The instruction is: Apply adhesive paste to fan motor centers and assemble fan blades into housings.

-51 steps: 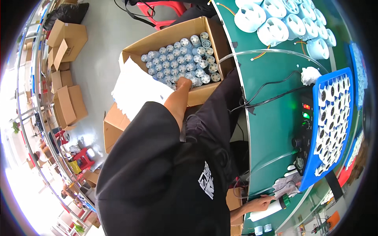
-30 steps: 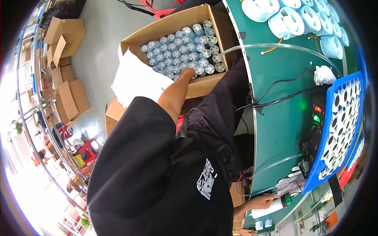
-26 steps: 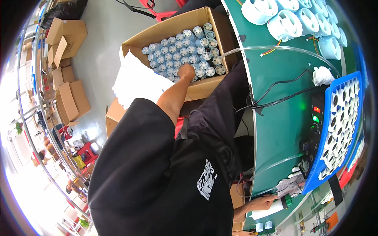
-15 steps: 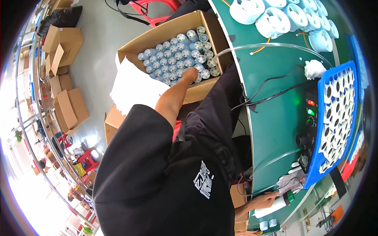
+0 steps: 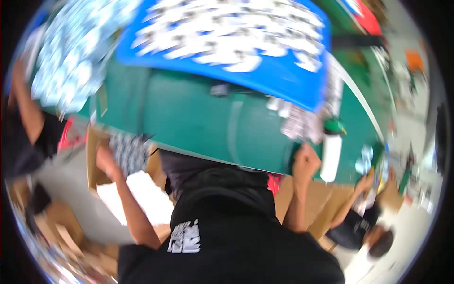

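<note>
View: swung from the carton to the bench within the last half second; motion blur heavy. The small pale cylinders [image 5: 128, 154] and the cardboard carton [image 5: 94, 139] holding them, central before, now sit at the left, below the edge of the green bench [image 5: 189, 113]. The person's left hand [image 5: 106, 161] has shifted from the packed cylinders at the near edge to the side of the carton by its far wall, appearing over the carton with the cylinders beside it. Fingers smeared; cannot tell whether they are spread, pressed together or pinching a cylinder. A white sheet [image 5: 153, 201] lies at the carton's lower side, partly behind the forearm. The right hand [image 5: 306, 163] is at the bench edge, as before just beside a white bottle [image 5: 332, 158] with a green cap; its fingers look curled in, but whether they grip anything, or touch the bottle, cannot be told. Beyond stands a blue tray [image 5: 283, 87] of white parts [image 5: 243, 61]; pale blue parts [image 5: 71, 61] are massed at bench left. Judgement: the head's attention has left the cylinders while the left hand remains at the carton, so the work there looks unattended by eye, not clearly ended.
</note>
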A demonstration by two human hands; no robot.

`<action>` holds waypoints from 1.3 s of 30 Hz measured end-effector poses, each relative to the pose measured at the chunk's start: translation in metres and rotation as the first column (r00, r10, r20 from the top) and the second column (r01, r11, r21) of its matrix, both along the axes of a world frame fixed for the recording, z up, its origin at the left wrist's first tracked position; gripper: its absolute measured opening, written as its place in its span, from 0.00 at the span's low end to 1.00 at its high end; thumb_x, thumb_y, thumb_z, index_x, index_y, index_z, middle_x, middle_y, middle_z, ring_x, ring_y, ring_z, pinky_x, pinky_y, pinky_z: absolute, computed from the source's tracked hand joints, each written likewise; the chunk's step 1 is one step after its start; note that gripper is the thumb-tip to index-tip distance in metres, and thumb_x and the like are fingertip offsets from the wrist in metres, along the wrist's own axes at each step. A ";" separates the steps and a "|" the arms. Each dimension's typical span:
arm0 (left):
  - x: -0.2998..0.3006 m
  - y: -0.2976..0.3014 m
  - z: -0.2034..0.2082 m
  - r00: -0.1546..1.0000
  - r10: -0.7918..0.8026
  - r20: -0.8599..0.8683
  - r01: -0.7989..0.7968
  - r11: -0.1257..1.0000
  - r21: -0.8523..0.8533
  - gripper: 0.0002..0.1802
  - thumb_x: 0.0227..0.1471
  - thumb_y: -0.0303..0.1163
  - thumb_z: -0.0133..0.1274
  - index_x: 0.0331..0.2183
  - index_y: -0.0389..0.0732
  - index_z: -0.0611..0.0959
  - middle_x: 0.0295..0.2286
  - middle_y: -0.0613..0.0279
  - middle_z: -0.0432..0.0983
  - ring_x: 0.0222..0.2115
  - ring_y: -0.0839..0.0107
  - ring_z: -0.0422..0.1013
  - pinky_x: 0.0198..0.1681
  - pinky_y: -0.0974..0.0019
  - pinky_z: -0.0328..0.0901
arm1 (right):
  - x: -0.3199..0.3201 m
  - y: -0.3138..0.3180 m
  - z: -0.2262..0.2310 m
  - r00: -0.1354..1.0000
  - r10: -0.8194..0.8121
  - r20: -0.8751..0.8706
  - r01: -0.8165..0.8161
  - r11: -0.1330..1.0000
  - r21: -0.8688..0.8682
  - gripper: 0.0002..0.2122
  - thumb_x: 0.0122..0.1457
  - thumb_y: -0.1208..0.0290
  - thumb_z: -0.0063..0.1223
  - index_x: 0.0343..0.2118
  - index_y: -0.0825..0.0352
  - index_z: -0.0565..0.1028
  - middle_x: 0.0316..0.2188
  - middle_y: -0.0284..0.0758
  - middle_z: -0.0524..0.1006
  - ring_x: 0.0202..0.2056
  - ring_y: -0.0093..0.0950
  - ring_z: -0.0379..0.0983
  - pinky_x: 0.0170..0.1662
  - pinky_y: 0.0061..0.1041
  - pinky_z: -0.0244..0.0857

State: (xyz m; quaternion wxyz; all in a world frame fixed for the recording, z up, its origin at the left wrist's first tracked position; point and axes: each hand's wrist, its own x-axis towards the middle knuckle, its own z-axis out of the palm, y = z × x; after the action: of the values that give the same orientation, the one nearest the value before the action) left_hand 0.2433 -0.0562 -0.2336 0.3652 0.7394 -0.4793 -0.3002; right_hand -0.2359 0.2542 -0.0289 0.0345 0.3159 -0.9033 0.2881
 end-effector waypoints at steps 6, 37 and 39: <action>-0.156 0.059 0.232 0.414 -0.414 -0.811 0.127 0.908 -0.399 0.18 0.58 0.33 0.43 0.16 0.45 0.63 0.17 0.65 0.61 0.24 0.72 0.57 0.32 0.67 0.52 | 0.001 -0.014 0.016 1.000 0.019 0.010 -0.019 0.997 -0.069 0.15 0.55 0.74 0.55 0.13 0.71 0.69 0.13 0.41 0.66 0.15 0.39 0.63 0.19 0.36 0.54; -0.331 0.108 0.222 0.490 -0.807 -0.330 0.605 0.587 -0.537 0.22 0.64 0.31 0.38 0.17 0.35 0.70 0.16 0.57 0.70 0.19 0.67 0.68 0.25 0.67 0.64 | -0.320 0.344 0.081 0.869 -0.214 -0.445 0.464 0.665 0.585 0.20 0.54 0.69 0.59 0.51 0.53 0.71 0.31 0.38 0.79 0.32 0.37 0.76 0.36 0.33 0.68; -0.331 0.108 0.220 0.485 -0.762 -0.429 0.550 0.647 -0.528 0.22 0.64 0.32 0.38 0.18 0.35 0.69 0.15 0.57 0.70 0.19 0.67 0.68 0.25 0.68 0.64 | -0.336 0.337 0.069 0.908 -0.281 -0.310 0.413 0.721 0.556 0.14 0.55 0.70 0.58 0.46 0.60 0.75 0.32 0.43 0.78 0.32 0.39 0.76 0.35 0.33 0.68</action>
State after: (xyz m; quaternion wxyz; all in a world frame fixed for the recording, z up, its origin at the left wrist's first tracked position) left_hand -0.0880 0.0514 -0.0132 0.4694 0.2826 -0.6211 -0.5603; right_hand -0.5718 0.5908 0.0398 0.0765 0.1618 -0.9817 -0.0643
